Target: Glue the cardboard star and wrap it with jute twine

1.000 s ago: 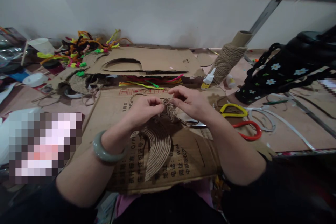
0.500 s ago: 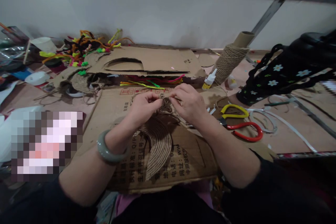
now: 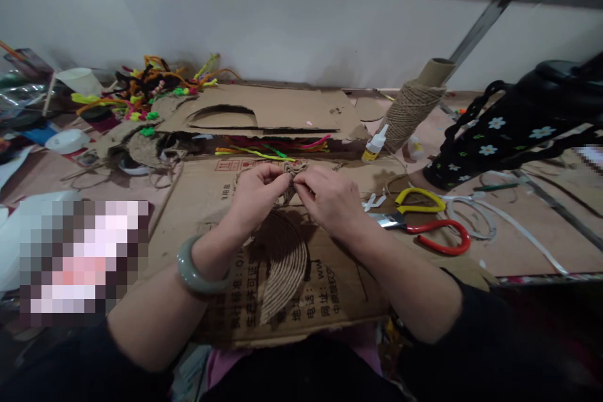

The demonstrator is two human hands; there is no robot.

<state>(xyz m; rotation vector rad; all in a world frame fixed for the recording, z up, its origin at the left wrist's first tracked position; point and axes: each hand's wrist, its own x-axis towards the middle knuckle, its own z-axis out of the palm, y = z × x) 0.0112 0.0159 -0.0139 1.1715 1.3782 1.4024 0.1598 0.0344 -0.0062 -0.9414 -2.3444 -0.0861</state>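
Head view, from where I stand: left hand (image 3: 257, 198) and right hand (image 3: 332, 198), close together, both pinch a frilly brown clump of looped twine (image 3: 295, 166) over a flat, printed tan cardboard sheet (image 3: 195, 195).

I get a dim, soft feed: shadow dulls the printed cardboard (image 3: 191, 198), glare catches scissors (image 3: 400, 221) to its right, pixelation blots a patch (image 3: 85, 257) to its left.

From here I see one cam, worn on the person's head. It looks fwd & down, pretty near the L hand (image 3: 259, 196), R hand (image 3: 332, 200) & cardboard (image 3: 194, 200), w/ the wall (image 3: 264, 28) up top.
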